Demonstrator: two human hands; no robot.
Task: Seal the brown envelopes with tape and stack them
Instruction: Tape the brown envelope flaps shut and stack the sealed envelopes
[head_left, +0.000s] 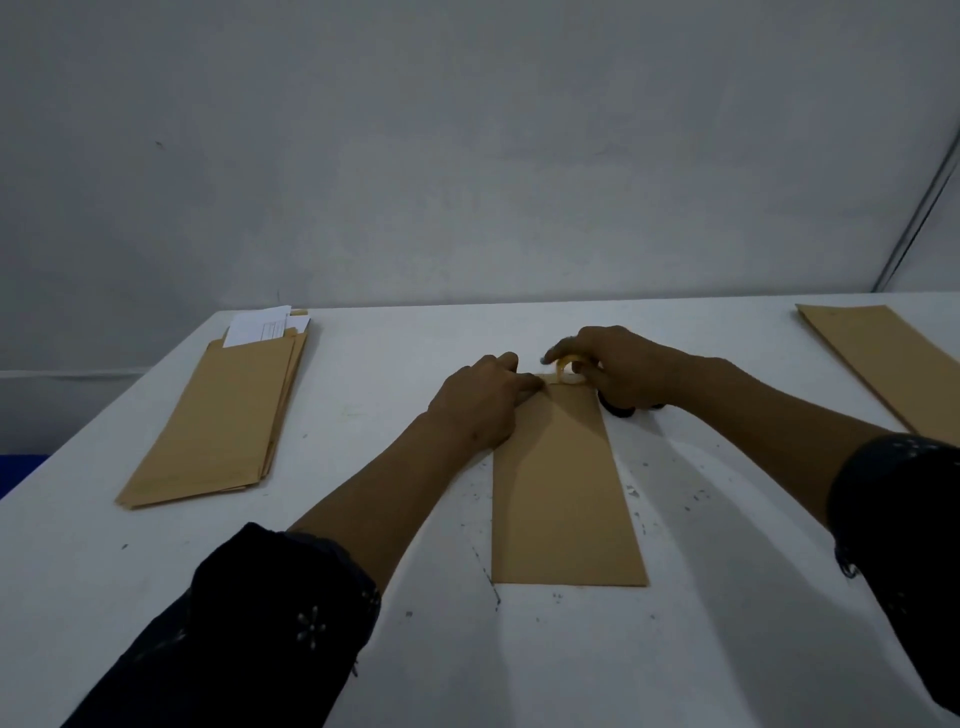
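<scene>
You have one brown envelope (563, 493) lying lengthwise on the white table (675, 649) in front of you, its near end toward you and its far end under your hands. Your left hand (480, 400) rests on the far left corner of that envelope, fingers stretched nearly flat and pressing down at the top edge. Your right hand (618, 369) sits just beside it at the far right corner, fingers curled round a roll of clear tape (569, 370), with a short strip reaching across the envelope's far edge toward your left fingertips. A dark object shows under your right palm; what it is cannot be told. To the far left lies a stack of brown envelopes (223, 415) with white papers (262, 327) sticking out of the far end. At the far right edge lies another brown envelope pile (883, 358), well apart from the one you are working on.
</scene>
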